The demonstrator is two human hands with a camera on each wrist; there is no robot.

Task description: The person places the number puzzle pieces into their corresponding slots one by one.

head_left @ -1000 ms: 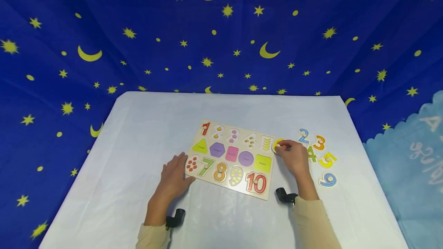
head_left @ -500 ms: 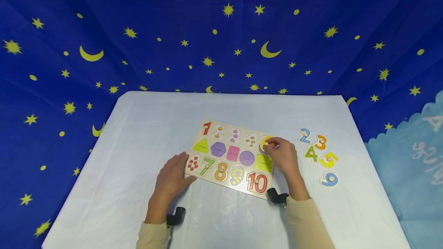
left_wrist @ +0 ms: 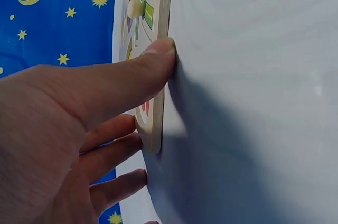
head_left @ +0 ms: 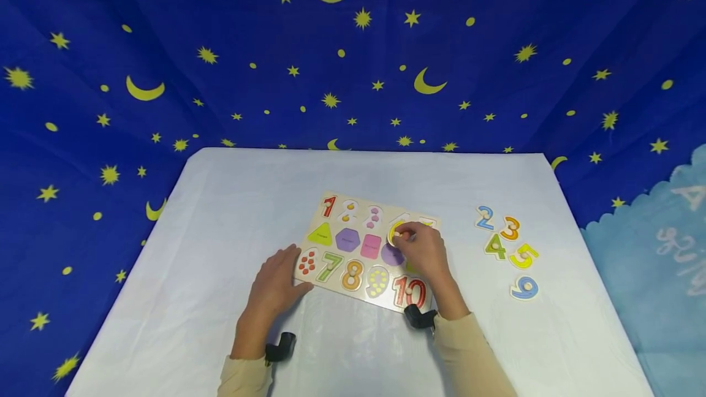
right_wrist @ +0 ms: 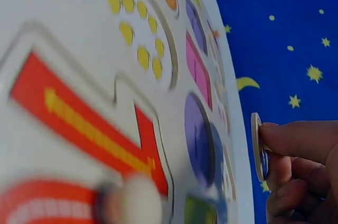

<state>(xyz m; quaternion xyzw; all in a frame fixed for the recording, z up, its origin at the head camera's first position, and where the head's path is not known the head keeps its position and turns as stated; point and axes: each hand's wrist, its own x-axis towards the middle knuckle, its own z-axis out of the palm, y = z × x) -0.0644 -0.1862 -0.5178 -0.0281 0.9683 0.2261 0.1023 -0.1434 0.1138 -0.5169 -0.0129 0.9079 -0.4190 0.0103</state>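
Observation:
A wooden number puzzle board (head_left: 361, 222) lies on the white table. My left hand (head_left: 273, 283) touches its left end; in the left wrist view the thumb rests on the near edge and the fairly straight fingers lie by the corner. My right hand (head_left: 421, 253) pinches a yellow number piece (head_left: 394, 231), largely covered by the fingers, over the upper row near the four-shaped recess. In the right wrist view that piece (right_wrist: 257, 147) is seen edge-on, apart from the board. Red 1 (head_left: 328, 206), green 7 (head_left: 330, 265), orange 8 (head_left: 352, 274) and red 10 (head_left: 409, 291) sit in the board.
Right of the board lie loose pieces: blue 2 (head_left: 485, 217), orange 3 (head_left: 510, 228), green 4 (head_left: 495, 246), yellow 5 (head_left: 524, 256) and blue 9-like piece (head_left: 524, 287). A blue star-patterned cloth (head_left: 353, 66) hangs behind the white table (head_left: 248, 201).
My right hand has carried the yellow piece leftward, from beside the board's right edge to over the upper row. The left hand has stayed at the board's left end.

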